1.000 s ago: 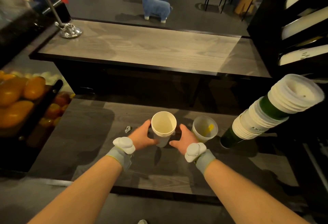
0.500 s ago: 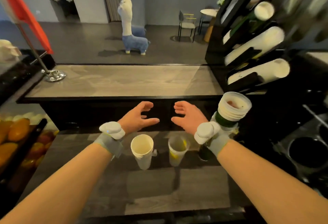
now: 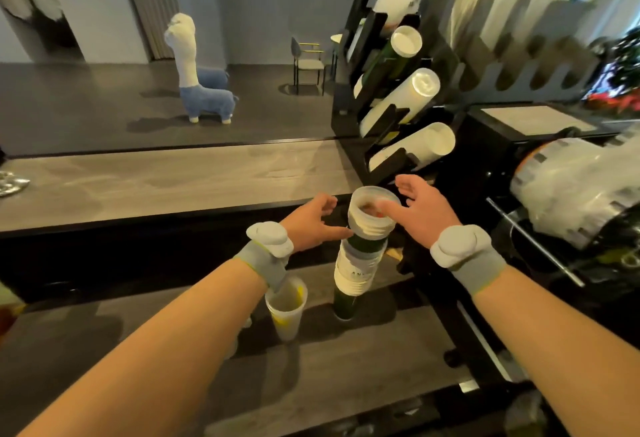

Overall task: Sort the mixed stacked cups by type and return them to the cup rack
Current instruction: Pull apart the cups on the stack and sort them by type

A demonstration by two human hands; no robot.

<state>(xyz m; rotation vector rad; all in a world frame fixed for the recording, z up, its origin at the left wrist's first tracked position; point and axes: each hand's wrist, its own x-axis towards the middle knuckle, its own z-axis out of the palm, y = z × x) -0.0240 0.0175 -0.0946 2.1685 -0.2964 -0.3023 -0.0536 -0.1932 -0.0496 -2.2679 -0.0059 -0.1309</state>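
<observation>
while flanking the mixed cup stack (image 3: 360, 256), left hand (image 3: 308, 225) and right hand (image 3: 422, 215), both spread, gripping nothing

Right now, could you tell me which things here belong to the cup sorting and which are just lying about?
Job: tall mixed stack of white and green cups; black cup rack; clear plastic cup with yellow marks; both open hands, left, right.

Lying about: blue-and-white llama figure; grey chair.

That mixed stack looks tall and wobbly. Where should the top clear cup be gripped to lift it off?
Grip the clear cup around its ribbed wall just under the rim, right hand from the right, while the left hand steadies the stack below; it stands upright, so pull straight up.
</observation>
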